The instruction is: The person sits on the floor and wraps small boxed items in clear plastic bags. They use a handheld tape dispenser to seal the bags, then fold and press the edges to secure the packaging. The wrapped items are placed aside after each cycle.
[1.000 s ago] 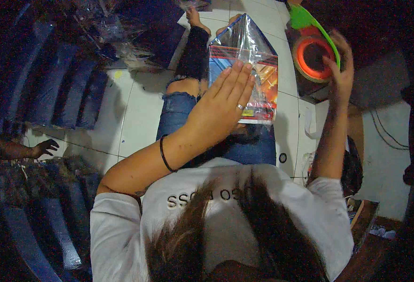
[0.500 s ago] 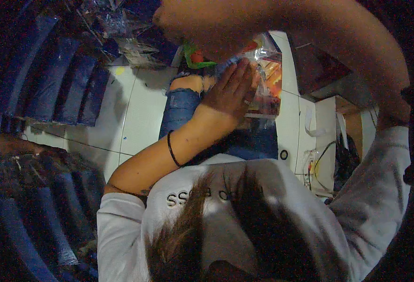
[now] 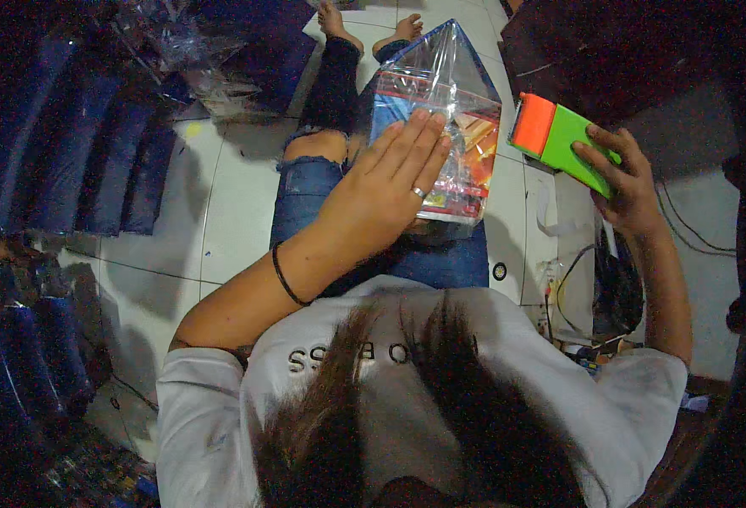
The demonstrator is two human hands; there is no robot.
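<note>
Currently, at far left, stacks of folded dark blue jeans [image 3: 93,161] lie on the white tiled floor [image 3: 237,212], with loose clear plastic bags [image 3: 195,59] heaped beyond them. None of these is in contact with your hands.

Moving to centre, your left hand [image 3: 385,190] lies flat on a clear plastic packet [image 3: 440,127] that rests on your lap, over your denim-clad thighs. The fingers [image 3: 415,144] are extended and lie close together, palm down, pressing on the film rather than clamped round it. The packet shows red, orange and blue contents through the film, and its far end rises to a peak, which suggests trapped air.

At right, your right hand [image 3: 627,182] is raised just beside the packet but clear of it. Its fingers are curled and clamped on a green and orange tape dispenser [image 3: 563,140], with the orange end pointing toward the packet.

Judged from this layout, the step in hand is holding the packet flat for sealing. The next move would call for bringing the dispenser down to the packet's open edge while your left hand maintains steady pressure, so that the film does not shift or wrinkle under the tape.
</note>
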